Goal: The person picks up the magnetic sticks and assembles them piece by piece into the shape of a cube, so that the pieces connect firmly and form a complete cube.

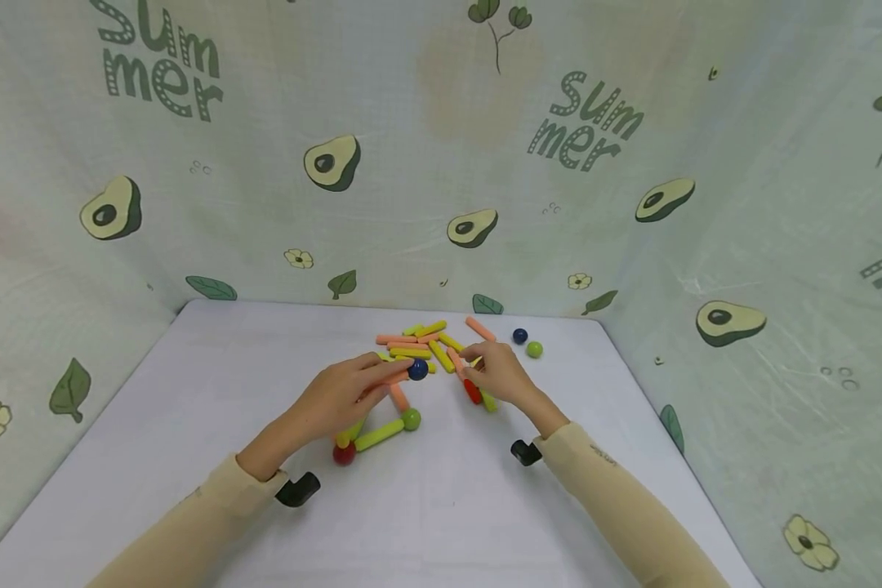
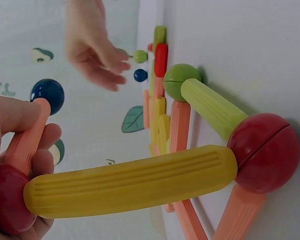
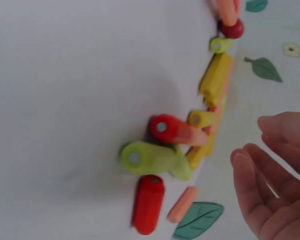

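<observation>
My left hand [image 1: 334, 400] grips a salmon stick [image 2: 27, 137] with a blue ball [image 2: 47, 95] on one end and a red ball [image 2: 10, 200] on the other. A yellow stick [image 2: 132, 182] runs from that red ball down to a second red ball [image 2: 267, 150] on the table. From there a lime green stick [image 2: 212, 105] leads to a green ball [image 2: 180, 82]; salmon sticks join this base too. My right hand [image 1: 498, 371] hovers over loose sticks, fingers apart and nothing between them, near a red stick [image 1: 472, 391].
A pile of yellow, salmon and green sticks [image 1: 410, 353] lies toward the back of the white table [image 1: 265, 351]. Behind it to the right sit a loose blue ball [image 1: 519, 336] and a green ball [image 1: 534, 349]. A printed cloth [image 1: 412, 269] hangs around the table.
</observation>
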Action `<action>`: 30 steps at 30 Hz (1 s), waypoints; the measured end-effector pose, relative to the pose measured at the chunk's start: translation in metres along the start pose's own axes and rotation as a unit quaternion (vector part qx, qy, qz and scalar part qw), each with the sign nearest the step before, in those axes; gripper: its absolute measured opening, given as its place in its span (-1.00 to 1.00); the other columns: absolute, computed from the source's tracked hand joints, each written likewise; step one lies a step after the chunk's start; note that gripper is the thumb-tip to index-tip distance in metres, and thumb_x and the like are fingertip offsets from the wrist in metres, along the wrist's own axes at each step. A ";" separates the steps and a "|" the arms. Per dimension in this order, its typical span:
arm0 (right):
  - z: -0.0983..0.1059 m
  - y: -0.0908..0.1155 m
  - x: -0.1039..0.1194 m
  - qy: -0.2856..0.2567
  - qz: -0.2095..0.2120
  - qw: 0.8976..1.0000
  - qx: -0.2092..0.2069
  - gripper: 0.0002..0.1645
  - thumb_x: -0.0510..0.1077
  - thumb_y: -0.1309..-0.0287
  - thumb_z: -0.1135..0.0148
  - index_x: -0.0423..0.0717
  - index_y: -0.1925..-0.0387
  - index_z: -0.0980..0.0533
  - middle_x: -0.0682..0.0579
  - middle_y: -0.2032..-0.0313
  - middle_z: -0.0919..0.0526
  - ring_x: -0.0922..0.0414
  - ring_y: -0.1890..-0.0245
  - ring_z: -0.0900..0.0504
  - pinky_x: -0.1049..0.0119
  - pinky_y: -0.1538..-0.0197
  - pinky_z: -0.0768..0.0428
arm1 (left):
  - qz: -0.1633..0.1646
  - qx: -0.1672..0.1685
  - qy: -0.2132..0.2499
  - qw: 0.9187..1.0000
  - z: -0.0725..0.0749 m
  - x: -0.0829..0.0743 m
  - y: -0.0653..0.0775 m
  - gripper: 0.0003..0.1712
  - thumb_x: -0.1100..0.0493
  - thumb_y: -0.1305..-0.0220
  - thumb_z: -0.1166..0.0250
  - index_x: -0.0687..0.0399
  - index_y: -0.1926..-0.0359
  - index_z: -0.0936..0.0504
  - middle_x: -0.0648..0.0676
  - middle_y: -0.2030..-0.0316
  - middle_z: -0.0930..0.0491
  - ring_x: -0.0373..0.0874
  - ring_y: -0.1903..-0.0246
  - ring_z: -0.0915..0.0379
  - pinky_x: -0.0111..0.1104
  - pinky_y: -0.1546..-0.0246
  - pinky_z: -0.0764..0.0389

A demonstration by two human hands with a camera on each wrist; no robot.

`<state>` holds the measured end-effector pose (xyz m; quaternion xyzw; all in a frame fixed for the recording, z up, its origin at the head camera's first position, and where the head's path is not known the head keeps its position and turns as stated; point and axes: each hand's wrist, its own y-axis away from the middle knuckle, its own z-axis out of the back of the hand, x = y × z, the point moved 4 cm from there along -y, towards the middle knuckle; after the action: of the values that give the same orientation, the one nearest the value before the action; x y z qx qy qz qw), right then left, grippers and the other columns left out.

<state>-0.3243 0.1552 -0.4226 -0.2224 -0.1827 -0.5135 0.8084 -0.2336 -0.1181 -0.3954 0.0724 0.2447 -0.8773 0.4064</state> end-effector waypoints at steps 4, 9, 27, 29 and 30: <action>-0.006 0.000 -0.027 0.038 -0.076 0.996 0.010 -0.63 -0.23 -0.34 -0.42 -0.22 -0.14 -0.70 -0.11 0.08 -0.76 0.07 0.26 -0.67 0.23 0.14 -0.74 | -0.007 -0.004 -0.003 1.000 -0.001 -0.001 0.000 -0.43 0.10 -0.50 -0.37 -0.27 -0.47 -0.55 -0.08 0.12 -0.61 -0.27 0.41 -0.35 -0.44 0.41 -0.46; -0.008 -0.006 -0.046 0.041 -0.117 0.992 0.009 -0.59 -0.18 -0.35 -0.42 -0.24 -0.17 -0.67 -0.12 0.13 -0.72 0.06 0.36 -0.64 0.26 0.26 -0.69 | -0.008 -0.008 -0.003 1.000 -0.001 -0.002 0.000 -0.42 0.11 -0.50 -0.37 -0.28 -0.47 -0.56 -0.08 0.09 -0.63 -0.26 0.40 -0.36 -0.43 0.41 -0.46; -0.021 -0.019 -0.065 0.018 -0.190 0.981 0.032 -0.40 -0.13 -0.33 -0.44 -0.18 -0.34 -0.56 -0.16 0.04 -0.74 0.04 0.26 -0.69 0.23 0.14 -0.74 | 0.006 0.008 -0.005 1.000 -0.004 0.000 -0.002 -0.37 0.16 -0.46 -0.39 -0.33 -0.48 -0.53 -0.12 0.19 -0.53 -0.28 0.41 -0.32 -0.44 0.43 -0.44; -0.020 -0.018 -0.064 0.016 -0.186 0.982 0.030 -0.41 -0.13 -0.34 -0.43 -0.15 -0.35 -0.56 -0.15 0.03 -0.73 0.04 0.27 -0.67 0.24 0.15 -0.73 | 0.009 0.009 -0.007 1.000 -0.003 0.000 -0.002 -0.36 0.16 -0.46 -0.39 -0.34 -0.48 -0.53 -0.12 0.19 -0.54 -0.28 0.41 -0.33 -0.44 0.44 -0.44; -0.019 -0.018 -0.063 0.014 -0.183 0.983 0.030 -0.42 -0.13 -0.35 -0.42 -0.14 -0.36 -0.56 -0.15 0.02 -0.72 0.04 0.28 -0.67 0.25 0.16 -0.72 | 0.009 0.008 -0.006 1.000 -0.003 0.000 -0.001 -0.37 0.16 -0.46 -0.39 -0.34 -0.48 -0.53 -0.12 0.19 -0.54 -0.28 0.41 -0.33 -0.44 0.44 -0.44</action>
<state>-0.3650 0.1855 -0.4684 -0.1533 -0.2243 -0.6501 0.7096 -0.2346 -0.1160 -0.3971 0.0723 0.2344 -0.8761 0.4150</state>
